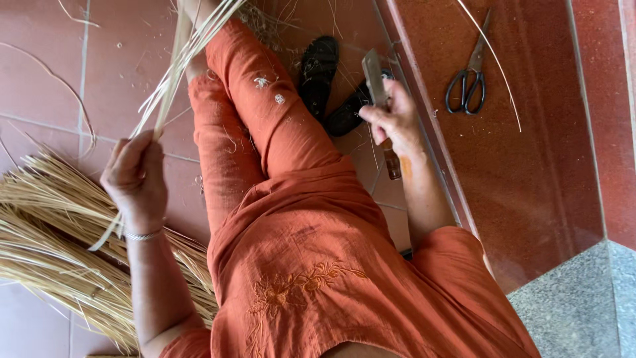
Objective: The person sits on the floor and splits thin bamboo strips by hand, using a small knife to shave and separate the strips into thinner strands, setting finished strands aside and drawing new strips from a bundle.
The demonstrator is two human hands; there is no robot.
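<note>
Head view, looking down over lap and floor. No containers in sight; loose material lying straight on the tiled floor [46, 86]. Left hand [136, 179] raised over the left side, fingers [126, 149] pressed together around a thin bunch of pale straw strips [179, 66], strips running up from the fist and out of frame at the top edge, short ends hanging below the fist. Right hand [396, 122] held above the right knee, fingers curled shut on a knife [377, 93] with a flat grey blade pointing up and a brown handle end showing below the palm; middle of the handle hidden in the grip. Large heap of straw [46, 232] on the floor at far left, cut off by the left and bottom edges, partly hidden behind the left forearm. One pair of black scissors [467, 83] lying well apart on the raised red step [530, 166] at right, one loose strip across them. Two dark sandals [321, 66] on the floor beyond the knees, the second partly covered by the knife hand. One thin bracelet [142, 235] on the left wrist. Orange trousers and tunic [298, 252] filling the centre, flecked with fibre scraps. Strip count in the bunch impossible to tell. Count: two hands, one knife, one scissors, two sandals, one heap.
</note>
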